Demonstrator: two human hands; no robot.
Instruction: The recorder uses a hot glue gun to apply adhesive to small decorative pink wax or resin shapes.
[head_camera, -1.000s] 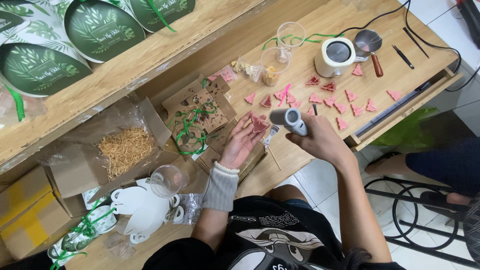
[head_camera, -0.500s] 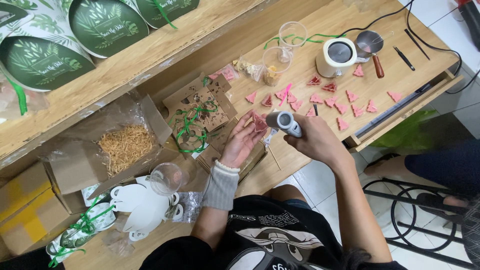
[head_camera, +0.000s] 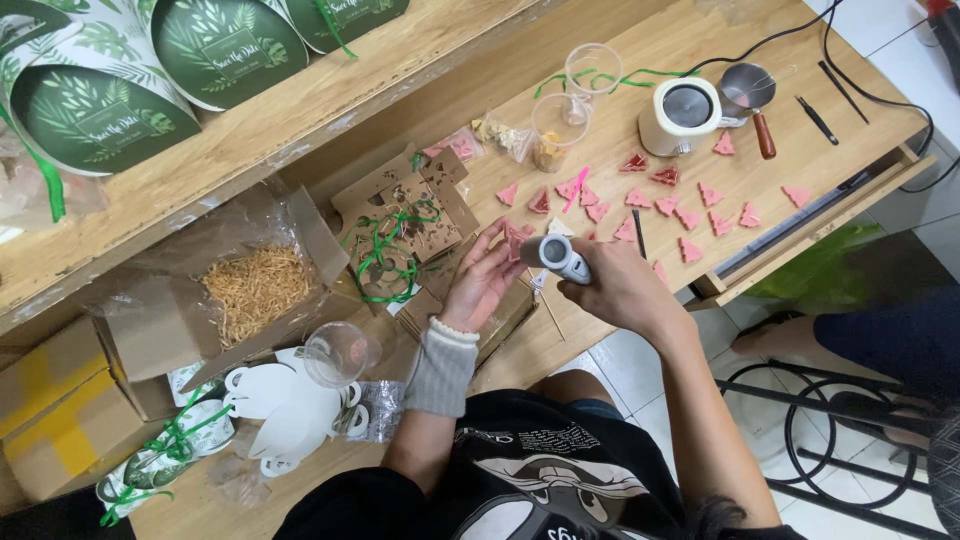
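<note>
My right hand (head_camera: 622, 290) grips a small grey glue gun (head_camera: 556, 256), its nozzle turned toward my left hand. My left hand (head_camera: 483, 283), with a grey wrist sleeve, holds a small pink triangle-shaped piece (head_camera: 517, 238) in its fingertips just left of the gun's tip. Both hands hover over the near edge of the wooden table (head_camera: 690, 40). Several more pink triangle pieces (head_camera: 690, 215) lie scattered on the table beyond my hands. A brown cut-out box with green ribbon (head_camera: 400, 225) sits just left of my left hand.
A white pot (head_camera: 682, 115), a small ladle (head_camera: 752, 100), tweezers (head_camera: 818, 120) and clear plastic cups (head_camera: 560, 120) stand at the table's back. A bag of straw filling (head_camera: 255, 290), white paper cut-outs (head_camera: 275, 410), cardboard boxes (head_camera: 60, 420) and green leaf-print boxes (head_camera: 215, 45) lie left. Another person's legs (head_camera: 860, 340) are right.
My right hand has brought the glue gun slightly left and closer to the pink piece in my left hand. The left hand has stayed almost still.
</note>
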